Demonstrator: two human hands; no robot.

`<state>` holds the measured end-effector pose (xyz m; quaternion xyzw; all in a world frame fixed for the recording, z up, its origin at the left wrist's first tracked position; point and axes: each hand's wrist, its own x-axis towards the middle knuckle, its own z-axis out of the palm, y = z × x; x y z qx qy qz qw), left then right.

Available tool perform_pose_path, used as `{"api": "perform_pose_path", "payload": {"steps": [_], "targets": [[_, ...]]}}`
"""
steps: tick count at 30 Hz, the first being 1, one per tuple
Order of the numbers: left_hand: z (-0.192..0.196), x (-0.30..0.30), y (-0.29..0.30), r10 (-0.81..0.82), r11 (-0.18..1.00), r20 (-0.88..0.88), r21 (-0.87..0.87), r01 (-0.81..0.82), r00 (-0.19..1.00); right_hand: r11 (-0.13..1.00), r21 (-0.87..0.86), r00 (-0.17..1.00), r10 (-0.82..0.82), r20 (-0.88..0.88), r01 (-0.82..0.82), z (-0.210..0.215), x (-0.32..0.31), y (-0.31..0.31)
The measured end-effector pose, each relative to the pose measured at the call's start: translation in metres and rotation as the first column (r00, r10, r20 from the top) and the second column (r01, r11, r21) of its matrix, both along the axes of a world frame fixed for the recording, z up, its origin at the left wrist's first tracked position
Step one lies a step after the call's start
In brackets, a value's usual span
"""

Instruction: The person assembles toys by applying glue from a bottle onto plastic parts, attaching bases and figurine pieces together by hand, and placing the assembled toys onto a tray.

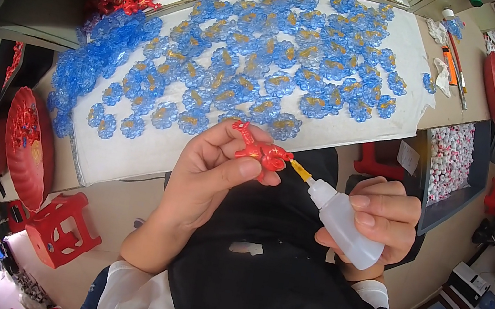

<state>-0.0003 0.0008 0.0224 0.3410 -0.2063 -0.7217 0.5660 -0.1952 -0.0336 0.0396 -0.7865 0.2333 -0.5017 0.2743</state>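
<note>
A small red figurine (270,155) with gold markings is held above the lap of a person in a black apron (262,222), just off the near edge of a work surface covered by a white sheet (112,161). Its slender, neck-like end points up and to the left, while its rounded body lies lower and to the right, so the long axis slants down from upper left to lower right. The left hand (209,171) pinches the piece, thumb pressed along its near side and fingers closed behind it. From the right comes a translucent white squeeze bottle (352,231), its narrow yellow tip (301,171) aimed up and to the left at the figurine's right-hand end; whether the two actually touch cannot be told. The bottle's long axis tilts from that tip down to its base at lower right, with the right hand (384,217) wrapped around its body, fingers over the upper side and thumb beneath. Beyond the hands, blue translucent flower-shaped pieces (192,122) with amber-coloured centres spread in loose rows across the sheet. A red scalloped tray (46,150) stands at far left, a dark bin (447,211) of white-and-pink pieces at right.
</note>
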Motion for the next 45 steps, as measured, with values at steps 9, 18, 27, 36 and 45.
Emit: {"api": "perform_pose_path", "payload": {"steps": [9,18,27,36,45], "targets": [[-0.010,0.012,0.002,0.068,0.998,-0.080,0.012,-0.067,0.994,0.991,0.063,0.966,-0.131,0.223,0.120,-0.006,-0.025,-0.018],[-0.010,0.016,0.004,0.121,0.993,-0.086,-0.002,-0.122,0.989,0.936,0.046,0.900,-0.323,-0.292,0.350,-0.042,-0.106,-0.114],[-0.009,0.007,0.003,0.073,0.997,-0.043,0.020,-0.072,0.996,0.962,-0.147,0.628,-0.261,-0.733,0.229,-0.031,-0.110,-0.121],[-0.011,-0.002,-0.005,0.008,0.999,-0.081,0.053,-0.004,0.997,0.926,-0.287,0.646,-0.378,-0.664,0.246,-0.039,-0.119,-0.085],[-0.005,-0.015,-0.006,-0.148,0.979,-0.053,0.134,0.154,0.988,0.969,-0.108,0.917,-0.246,-0.315,0.223,-0.030,-0.092,-0.042]]}}
